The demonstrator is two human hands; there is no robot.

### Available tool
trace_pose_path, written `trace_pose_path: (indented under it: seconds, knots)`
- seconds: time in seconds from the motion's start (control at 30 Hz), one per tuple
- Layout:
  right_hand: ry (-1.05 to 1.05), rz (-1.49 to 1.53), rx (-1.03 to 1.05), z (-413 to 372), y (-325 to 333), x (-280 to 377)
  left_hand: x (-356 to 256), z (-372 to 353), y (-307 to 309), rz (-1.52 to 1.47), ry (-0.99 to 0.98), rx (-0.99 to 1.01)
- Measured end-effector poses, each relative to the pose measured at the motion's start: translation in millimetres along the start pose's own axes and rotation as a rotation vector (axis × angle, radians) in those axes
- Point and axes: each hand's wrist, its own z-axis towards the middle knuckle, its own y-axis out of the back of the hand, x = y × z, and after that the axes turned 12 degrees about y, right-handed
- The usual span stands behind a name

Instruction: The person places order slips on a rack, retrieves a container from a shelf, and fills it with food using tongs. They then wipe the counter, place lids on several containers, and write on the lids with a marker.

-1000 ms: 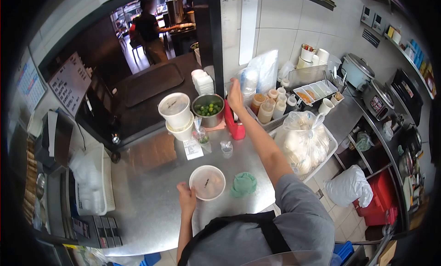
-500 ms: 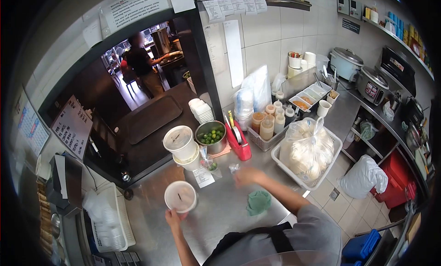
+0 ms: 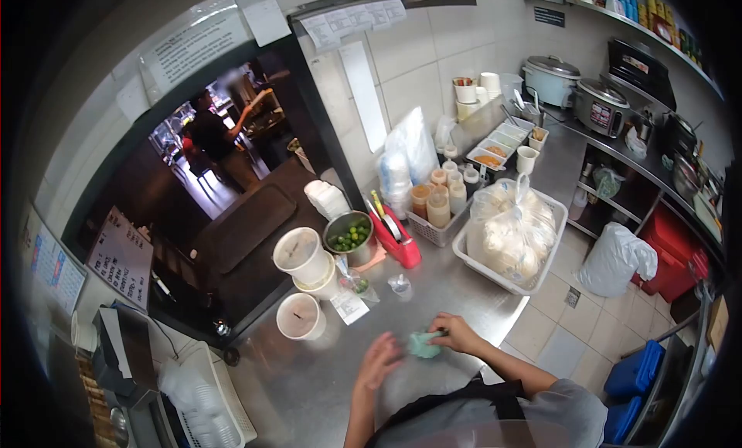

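My right hand (image 3: 457, 333) pinches a green cloth (image 3: 424, 344) on the steel counter. Just left of the cloth is my left hand (image 3: 378, 361), slightly blurred, its fingers apart and holding nothing. A lidded white tub (image 3: 300, 317) sits by itself on the counter, beyond my left hand. Behind it, another lidded tub (image 3: 298, 251) is stacked on a second one. A printed receipt (image 3: 350, 307) lies beside the stack, next to a small clear bag (image 3: 358, 284) with green bits inside. A small clear plastic item (image 3: 399, 286) rests farther right.
A steel pot of green limes (image 3: 350, 238) and a red tape dispenser (image 3: 396, 238) line the back. Sauce bottles (image 3: 438, 206) fill a basket. Bagged food sits in a white bin (image 3: 506, 279). Beyond the pass window stands a person (image 3: 216, 135).
My left hand has let go of the white tub and moved right. My right hand has come back from near the small clear item and taken hold of the green cloth. The camera view has shifted.
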Motion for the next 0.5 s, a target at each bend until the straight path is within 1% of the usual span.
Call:
trace_pose_path:
  seconds: [0.1, 0.13, 0.2, 0.23, 0.3, 0.33, 0.4, 0.43, 0.5]
  knots:
    - [0.201, -0.066, 0.011, -5, -24, 18, 36, 21, -15, -0.064, -0.057, 0.268]
    - [0.181, 0.018, 0.026, -7, -23, 27, 37, 19, -25, -0.007, -0.175, 0.134]
    - [0.158, 0.176, 0.047, -5, 0, 44, 27, 3, -32, -0.089, -0.216, 0.024]
    - [0.149, 0.285, 0.112, -8, 19, 47, 21, 5, -45, -0.127, -0.244, -0.025]
    - [0.162, 0.533, 0.287, -1, 37, 55, 12, 5, -55, -0.316, -0.296, 0.027]
    - [0.215, 0.528, 0.261, 4, 43, 54, 9, 4, -62, -0.414, -0.329, 0.044]
    - [0.325, 0.513, 0.213, 14, 59, 46, 0, 1, -85, -0.357, -0.413, -0.072]
    - [0.317, 0.512, 0.21, 16, 72, 44, -3, 5, -97, -0.329, -0.453, -0.125]
    - [0.296, 0.502, 0.2, 18, 103, 37, 4, 39, -104, -0.291, -0.509, -0.166]
